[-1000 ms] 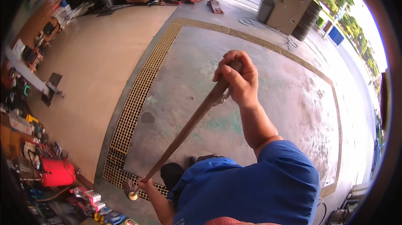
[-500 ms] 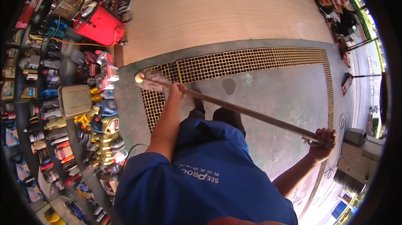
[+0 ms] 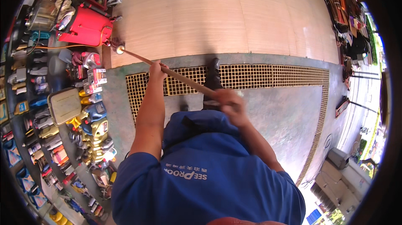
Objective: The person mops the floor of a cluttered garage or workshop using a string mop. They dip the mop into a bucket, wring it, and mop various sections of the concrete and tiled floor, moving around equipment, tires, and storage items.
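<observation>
Together, left hand (image 3: 157, 71) and blurry right hand (image 3: 231, 104) in grip around one brown pole (image 3: 187, 81).

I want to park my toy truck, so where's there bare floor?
The tan floor beyond the yellow grating, right of the red tank, looks bare. The grey floor right of the right hand, inside the grating, looks bare too. It's crowded at left, with rows of bottles, and at upper right, with a jumbled heap.
</observation>
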### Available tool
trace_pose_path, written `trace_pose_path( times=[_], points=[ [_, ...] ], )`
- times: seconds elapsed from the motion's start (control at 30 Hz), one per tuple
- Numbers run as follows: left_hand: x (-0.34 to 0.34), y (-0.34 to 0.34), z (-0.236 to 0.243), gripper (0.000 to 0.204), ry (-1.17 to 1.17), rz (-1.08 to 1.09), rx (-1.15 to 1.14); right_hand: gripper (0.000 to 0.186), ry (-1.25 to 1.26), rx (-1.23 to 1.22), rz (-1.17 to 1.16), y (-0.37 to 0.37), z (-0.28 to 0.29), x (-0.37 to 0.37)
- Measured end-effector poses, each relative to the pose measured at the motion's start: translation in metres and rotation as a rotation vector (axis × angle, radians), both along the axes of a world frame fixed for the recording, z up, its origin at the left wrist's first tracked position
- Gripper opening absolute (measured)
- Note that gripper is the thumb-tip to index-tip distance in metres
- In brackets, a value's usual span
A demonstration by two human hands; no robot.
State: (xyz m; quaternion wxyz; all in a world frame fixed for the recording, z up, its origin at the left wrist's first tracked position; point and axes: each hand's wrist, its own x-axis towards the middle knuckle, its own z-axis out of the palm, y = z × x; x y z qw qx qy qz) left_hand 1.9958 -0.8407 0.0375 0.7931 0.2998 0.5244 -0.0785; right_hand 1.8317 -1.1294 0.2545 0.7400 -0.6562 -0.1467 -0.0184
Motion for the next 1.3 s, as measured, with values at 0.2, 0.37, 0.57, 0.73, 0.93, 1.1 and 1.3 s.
trace_pose_path(
  times=[0.2,0.37,0.57,0.73,0.93,1.1,1.3],
  points=[
    [0.081,-0.112,-0.049,0.035,0.232,-0.247,0.004,0.013,0.138,-0.103,0.135,-0.090,0.005,0.139],
    [0.116,-0.280,-0.058,0.021,0.168,-0.549,-0.244,0.025,0.131,-0.206,-0.159,-0.219,0.102,0.164],
    [0.145,-0.443,-0.040,0.022,0.216,-0.521,-0.470,0.047,-0.167,-0.390,-0.192,-0.280,0.178,0.208],
    [0.211,-0.427,-0.036,0.010,0.198,-0.370,-0.433,0.045,-0.169,-0.308,-0.087,-0.303,0.159,0.274],
    [0.293,-0.223,-0.103,0.009,0.005,-0.080,-0.196,0.034,-0.084,-0.011,0.205,-0.213,0.048,0.385],
    [0.382,-0.112,-0.074,0.021,0.095,0.087,0.016,0.019,-0.086,-0.134,0.593,-0.099,-0.026,0.485],
    [0.474,-0.088,-0.077,0.027,0.170,-0.048,0.170,0.024,0.071,-0.233,0.505,-0.048,-0.087,0.602]
  ],
)
